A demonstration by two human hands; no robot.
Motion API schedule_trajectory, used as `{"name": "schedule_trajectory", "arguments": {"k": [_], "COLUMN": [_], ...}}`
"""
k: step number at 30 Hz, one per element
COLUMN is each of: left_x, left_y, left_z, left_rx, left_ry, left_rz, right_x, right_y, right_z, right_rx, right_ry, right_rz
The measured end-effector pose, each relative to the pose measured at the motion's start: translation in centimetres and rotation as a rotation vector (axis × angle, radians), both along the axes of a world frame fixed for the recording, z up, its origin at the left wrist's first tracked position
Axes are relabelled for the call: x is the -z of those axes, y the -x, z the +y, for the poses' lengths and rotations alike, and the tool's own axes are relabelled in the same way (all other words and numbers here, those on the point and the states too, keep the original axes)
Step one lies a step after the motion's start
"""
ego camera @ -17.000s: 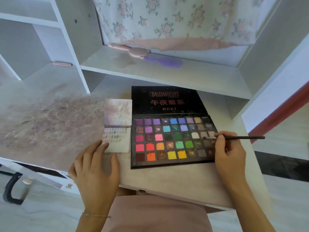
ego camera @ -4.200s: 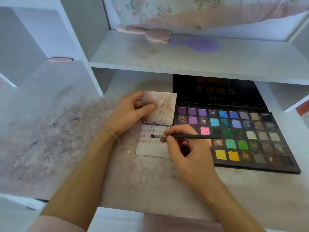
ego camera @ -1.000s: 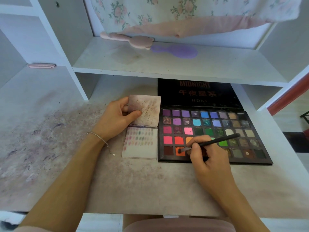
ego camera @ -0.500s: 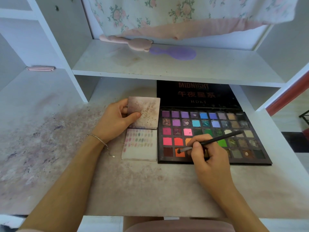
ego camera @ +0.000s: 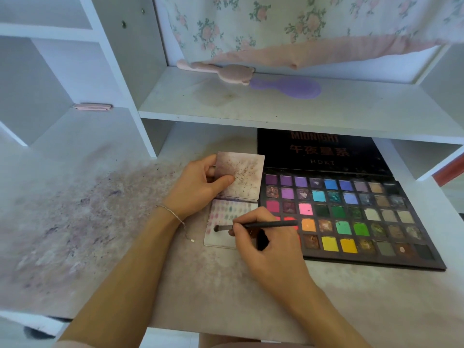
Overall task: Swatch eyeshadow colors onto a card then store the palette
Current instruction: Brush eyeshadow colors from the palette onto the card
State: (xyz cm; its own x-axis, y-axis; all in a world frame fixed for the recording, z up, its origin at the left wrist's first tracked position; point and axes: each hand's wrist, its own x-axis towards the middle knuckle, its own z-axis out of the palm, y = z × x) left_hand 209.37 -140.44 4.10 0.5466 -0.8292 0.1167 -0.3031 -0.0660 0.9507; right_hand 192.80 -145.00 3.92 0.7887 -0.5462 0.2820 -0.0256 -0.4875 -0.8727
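Right hand point(ego camera: 266, 249) pinches the brush point(ego camera: 261, 225), tip on the swatch card point(ego camera: 221, 238); left hand point(ego camera: 198, 189) grips the card's raised flap point(ego camera: 244, 177).

one palette point(ego camera: 351, 217), two cards point(ego camera: 239, 175), one brush point(ego camera: 263, 225), two hairbrushes point(ego camera: 288, 87)

Our forearms are bare. On our left wrist we wear a thin silver chain bracelet point(ego camera: 173, 214) with a small dangling charm. A pink sleeve point(ego camera: 75, 344) edge shows near our left elbow.
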Motion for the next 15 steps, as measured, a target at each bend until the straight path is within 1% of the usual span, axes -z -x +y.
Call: {"name": "schedule_trajectory", "arguments": {"k": [15], "left_x": [0.00], "left_y": [-0.02], "left_z": [-0.07], "left_rx": [0.016], "left_ry": [0.034], "left_rz": [0.017], "right_x": [0.05], "right_y": [-0.15], "right_z": [0.03], "right_rx": [-0.017], "right_ry": [0.051], "right_rz": [0.111]}}
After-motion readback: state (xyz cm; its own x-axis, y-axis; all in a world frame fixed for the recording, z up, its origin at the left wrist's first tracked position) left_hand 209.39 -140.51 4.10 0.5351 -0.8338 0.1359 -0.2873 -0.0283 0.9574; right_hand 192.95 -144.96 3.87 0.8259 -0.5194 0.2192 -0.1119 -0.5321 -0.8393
